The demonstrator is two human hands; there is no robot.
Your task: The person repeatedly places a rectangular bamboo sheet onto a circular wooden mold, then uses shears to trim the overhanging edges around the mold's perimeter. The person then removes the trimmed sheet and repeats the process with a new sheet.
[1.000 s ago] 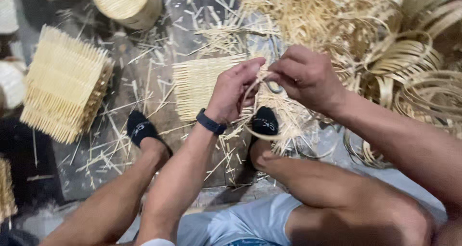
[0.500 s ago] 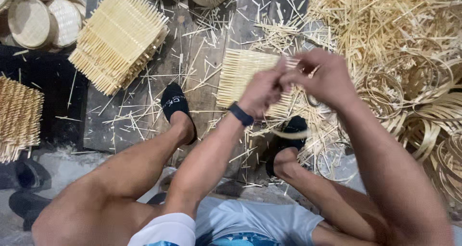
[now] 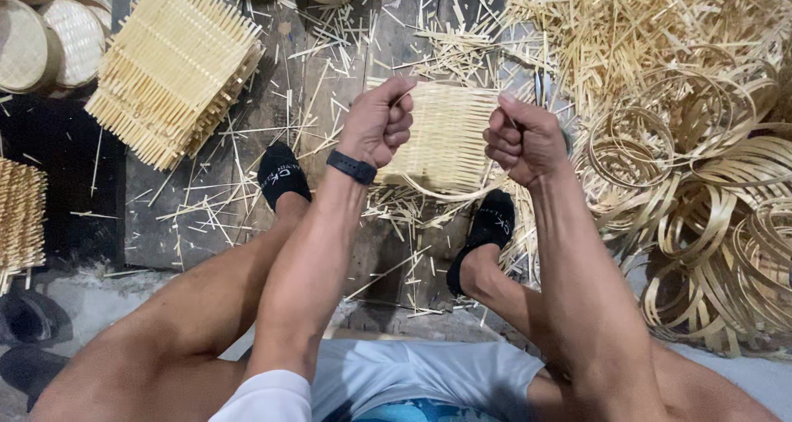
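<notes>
1. A woven bamboo mat is held up between both hands, above the dark wooden floor boards and between the two black-socked feet.
2. The left hand is closed in a fist on the mat's left upper corner; the right hand is likewise clenched on its right upper corner.
3. The mat lies between the grips, level with them; neither hand is nearer.
4. Its long axis runs left to right, from fist to fist, and its slats point away from the body.
5. A curved bamboo strip is seen bowed beneath the mat's lower edge; whether it is attached cannot be told.
</notes>
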